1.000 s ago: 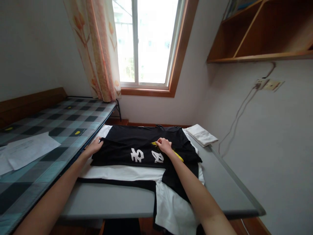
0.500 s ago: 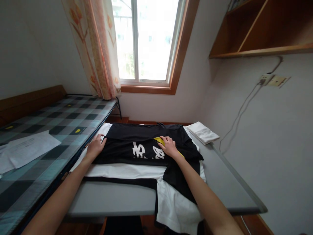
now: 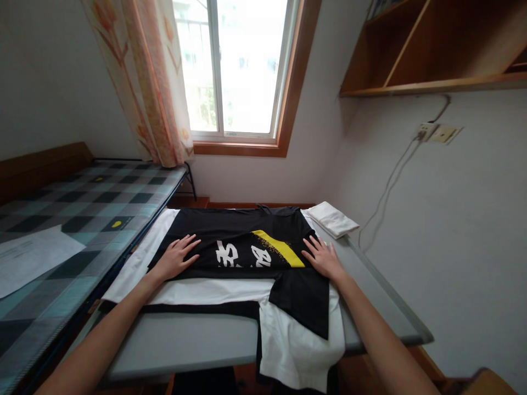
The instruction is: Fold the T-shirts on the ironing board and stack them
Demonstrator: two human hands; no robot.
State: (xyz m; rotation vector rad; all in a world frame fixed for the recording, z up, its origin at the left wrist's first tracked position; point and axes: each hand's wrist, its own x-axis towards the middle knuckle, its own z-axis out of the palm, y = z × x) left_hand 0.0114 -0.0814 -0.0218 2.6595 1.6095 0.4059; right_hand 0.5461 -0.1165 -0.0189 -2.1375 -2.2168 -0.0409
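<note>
Two bare hands in view, both laid flat with fingers spread, pinching nothing. Left hand [image 3: 176, 260] resting on the left part of one black shirt [image 3: 242, 219], left of the centre of the frame; right hand [image 3: 325, 260] on its right edge, right of the centre. Black shirt spread between and under both, across the middle of the frame, thin and soft, body roughly oblong, with one slanting yellow stripe [image 3: 282, 249] speckled along its border and white lettering [image 3: 244, 254] cut off at a folded lower edge. One short black sleeve [image 3: 302, 302] pointing down toward the lower right.

Beneath, one white shirt [image 3: 302, 348] of slightly wrinkled cloth, showing at the left and as a band below, its sleeve draped over the near edge of one smooth grey table [image 3: 197, 340]. Under that, a black layer [image 3: 201, 309]; cannot tell whether a separate garment. One white cloth [image 3: 332, 219], folded into a flat rectangle, near the right hand, farther up the frame.

At the left, one checked mattress [image 3: 135, 192] bearing white paper [image 3: 37, 257]. At the upper left, one thin flower-printed curtain [image 3: 154, 99] beside one window [image 3: 247, 71] with two panes. At the upper right, one wooden shelf [image 3: 436, 44], boxy and divided, above two wall plates [image 3: 442, 133].
</note>
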